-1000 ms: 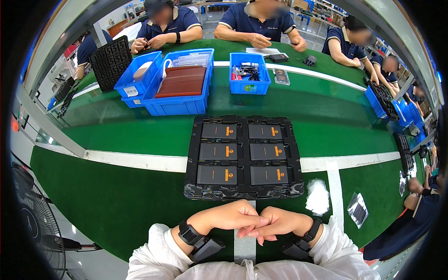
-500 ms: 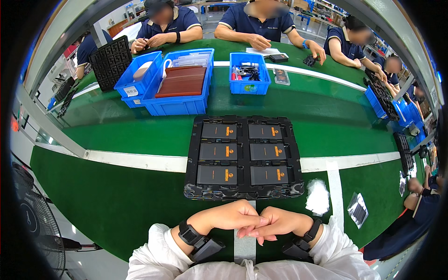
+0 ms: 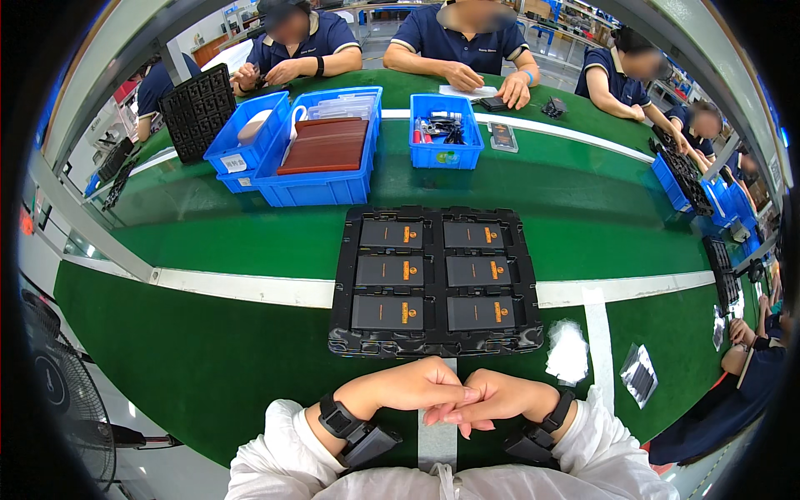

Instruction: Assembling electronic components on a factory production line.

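Observation:
My left hand (image 3: 427, 387) and my right hand (image 3: 497, 395) meet over the near table edge, fingers overlapping and closed against each other, with nothing visible in them. Each wrist wears a black strap with a dark device. Just beyond them lies a black moulded tray (image 3: 434, 340). Several flat dark-grey boxes with orange marks sit in its pockets, among them a front-left box (image 3: 380, 313) and a front-right box (image 3: 473, 314). Neither hand touches the tray.
White plastic bags (image 3: 567, 353) and a silvery packet (image 3: 639, 377) lie right of the tray. Blue bins (image 3: 317, 193) stand beyond it, a smaller blue bin (image 3: 446, 158) beside them. A fan (image 3: 62, 400) is at left. Co-workers sit across the green table (image 3: 225, 250).
The co-worker opposite has drawn one hand leftward, away from a small black object, to beside a flat black one. My hands and the tray have not moved.

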Motion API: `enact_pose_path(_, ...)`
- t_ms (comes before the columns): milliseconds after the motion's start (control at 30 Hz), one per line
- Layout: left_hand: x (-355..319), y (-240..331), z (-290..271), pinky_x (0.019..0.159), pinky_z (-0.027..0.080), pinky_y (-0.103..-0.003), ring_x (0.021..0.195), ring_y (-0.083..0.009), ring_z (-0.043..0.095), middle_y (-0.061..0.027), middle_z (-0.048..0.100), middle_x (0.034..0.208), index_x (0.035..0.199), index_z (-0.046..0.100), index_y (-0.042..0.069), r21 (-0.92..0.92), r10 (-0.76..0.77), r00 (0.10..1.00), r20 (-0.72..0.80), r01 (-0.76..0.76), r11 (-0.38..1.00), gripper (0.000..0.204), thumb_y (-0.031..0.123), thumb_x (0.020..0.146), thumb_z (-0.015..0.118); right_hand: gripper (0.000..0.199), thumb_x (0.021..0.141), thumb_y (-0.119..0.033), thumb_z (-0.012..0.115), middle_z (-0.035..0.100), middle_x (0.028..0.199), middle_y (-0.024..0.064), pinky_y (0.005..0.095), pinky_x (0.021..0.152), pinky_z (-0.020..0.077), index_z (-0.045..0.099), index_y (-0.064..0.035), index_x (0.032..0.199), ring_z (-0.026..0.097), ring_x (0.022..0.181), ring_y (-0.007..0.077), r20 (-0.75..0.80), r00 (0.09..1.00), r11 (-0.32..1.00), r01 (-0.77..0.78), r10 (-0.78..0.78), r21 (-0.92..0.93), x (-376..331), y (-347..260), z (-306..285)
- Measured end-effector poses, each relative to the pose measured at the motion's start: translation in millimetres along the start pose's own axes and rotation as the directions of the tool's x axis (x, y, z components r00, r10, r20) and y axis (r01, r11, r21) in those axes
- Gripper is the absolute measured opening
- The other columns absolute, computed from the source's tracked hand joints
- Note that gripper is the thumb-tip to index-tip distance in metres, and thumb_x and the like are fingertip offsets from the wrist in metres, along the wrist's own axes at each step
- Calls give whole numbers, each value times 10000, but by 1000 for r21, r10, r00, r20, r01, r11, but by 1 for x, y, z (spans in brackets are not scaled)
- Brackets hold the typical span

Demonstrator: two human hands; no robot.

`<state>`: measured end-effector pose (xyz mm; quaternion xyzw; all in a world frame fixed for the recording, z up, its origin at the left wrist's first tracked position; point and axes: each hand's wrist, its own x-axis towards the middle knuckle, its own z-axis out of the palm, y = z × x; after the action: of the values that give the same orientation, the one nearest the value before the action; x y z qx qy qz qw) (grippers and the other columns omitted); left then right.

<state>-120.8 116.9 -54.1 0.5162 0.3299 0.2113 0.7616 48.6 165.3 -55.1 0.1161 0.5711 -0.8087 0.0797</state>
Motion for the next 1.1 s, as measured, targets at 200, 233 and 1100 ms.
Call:
enact_pose_path(200, 0, 1, 0, 414, 381, -185, 430, -67, 496, -33, 516, 484, 587, 576, 1, 5, -8, 1000, -6, 8, 1000, 407, 289, 849, 458, 236, 832, -199, 498, 556, 558, 6, 163, 436, 344, 599, -13, 935, 399, 384, 18, 17, 1000, 1000, 11, -11, -2, 0, -1, 0)
enact_pose_path(233, 0, 1, 0, 414, 381, -184, 431, -67, 497, -32, 516, 484, 587, 576, 1, 9, -13, 1000, -6, 13, 1000, 407, 290, 848, 459, 236, 832, -199, 498, 556, 558, 6, 163, 436, 344, 599, -13, 935, 399, 384, 18, 17, 1000, 1000, 11, -11, -2, 0, -1, 0)
enact_pose_path(1100, -1, 0, 1, 412, 363, -187, 429, -57, 477, -28, 513, 479, 586, 576, 1, 1, -11, 1000, -13, 11, 1000, 407, 290, 848, 458, 311, 831, -215, 499, 422, 374, 0, 188, 515, 382, 599, -7, 623, 397, 382, 27, -20, 1000, 1000, -20, 20, -16, 1, 1, 1)
